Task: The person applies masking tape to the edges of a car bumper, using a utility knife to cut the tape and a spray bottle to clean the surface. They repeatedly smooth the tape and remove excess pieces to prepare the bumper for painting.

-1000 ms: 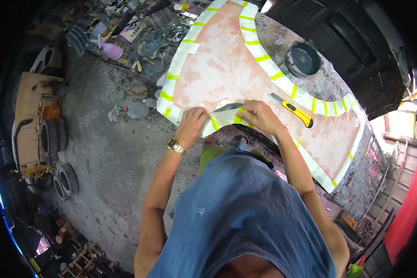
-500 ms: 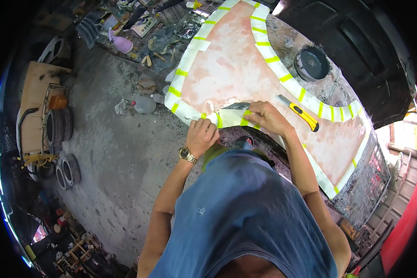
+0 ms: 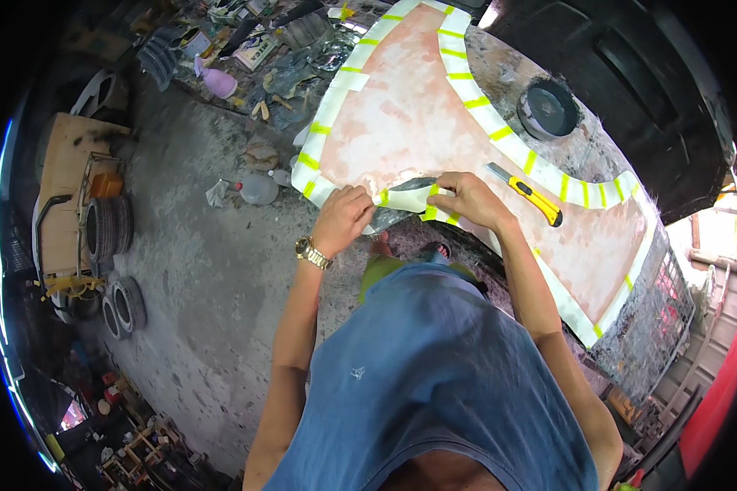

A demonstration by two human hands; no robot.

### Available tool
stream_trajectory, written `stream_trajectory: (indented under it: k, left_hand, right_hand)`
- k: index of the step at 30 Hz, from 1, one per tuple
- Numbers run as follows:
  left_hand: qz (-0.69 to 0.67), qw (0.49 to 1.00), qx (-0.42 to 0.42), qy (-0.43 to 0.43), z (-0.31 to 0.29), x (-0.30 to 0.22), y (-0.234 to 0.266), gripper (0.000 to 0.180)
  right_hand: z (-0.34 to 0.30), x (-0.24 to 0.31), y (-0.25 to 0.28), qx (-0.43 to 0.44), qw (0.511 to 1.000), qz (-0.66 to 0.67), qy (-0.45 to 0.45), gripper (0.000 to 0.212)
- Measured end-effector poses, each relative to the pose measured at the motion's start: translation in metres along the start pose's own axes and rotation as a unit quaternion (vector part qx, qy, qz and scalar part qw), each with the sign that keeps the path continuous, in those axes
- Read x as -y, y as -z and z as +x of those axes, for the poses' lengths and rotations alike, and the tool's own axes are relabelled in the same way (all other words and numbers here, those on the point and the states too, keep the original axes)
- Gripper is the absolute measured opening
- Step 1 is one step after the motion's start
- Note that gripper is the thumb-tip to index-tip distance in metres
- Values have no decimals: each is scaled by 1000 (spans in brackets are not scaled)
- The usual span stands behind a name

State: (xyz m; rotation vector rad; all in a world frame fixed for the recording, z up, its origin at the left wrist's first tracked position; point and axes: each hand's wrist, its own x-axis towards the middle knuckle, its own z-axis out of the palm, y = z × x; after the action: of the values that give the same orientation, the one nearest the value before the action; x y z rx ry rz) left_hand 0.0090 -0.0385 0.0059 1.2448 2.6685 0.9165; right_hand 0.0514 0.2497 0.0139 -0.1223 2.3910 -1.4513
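Note:
A large pale pink and white panel (image 3: 418,110) lies on the workbench. White strips held by yellow-green tape pieces run along its edges. At the near edge, a short white strip (image 3: 407,200) curves up between my hands, with a dark patch showing behind it. My left hand (image 3: 344,218), a gold watch above it, is closed at the strip's left end; its fingertips are partly hidden. My right hand (image 3: 472,200) pinches the right end, beside the yellow-green tape. A yellow utility knife (image 3: 532,201), blade out, rests on the panel right of that hand.
A dark round bowl (image 3: 549,110) stands on the bench beyond the panel. A large black panel (image 3: 630,74) rises at far right. Left of the bench, a clear plastic bottle (image 3: 258,189) sits on the floor. A pink bottle (image 3: 216,80) lies among clutter; tires (image 3: 127,303) stand further left.
My left hand has shifted slightly left and up. The strip between my hands now bows and curls, and the floor shows beneath it. My right hand keeps its pinch nearly in place.

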Motion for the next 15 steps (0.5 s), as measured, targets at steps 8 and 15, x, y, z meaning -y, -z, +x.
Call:
stream_trajectory:
  k: [8,15]
  left_hand:
    - [-51,998,43,16,23,17,8,13]
    - [95,995,-28,14,-22,-5,-5,18]
  right_hand:
    - [-7,15,-4,-130,970,-190,82,31]
    - [-11,36,-30,-155,940,-246,176,26]
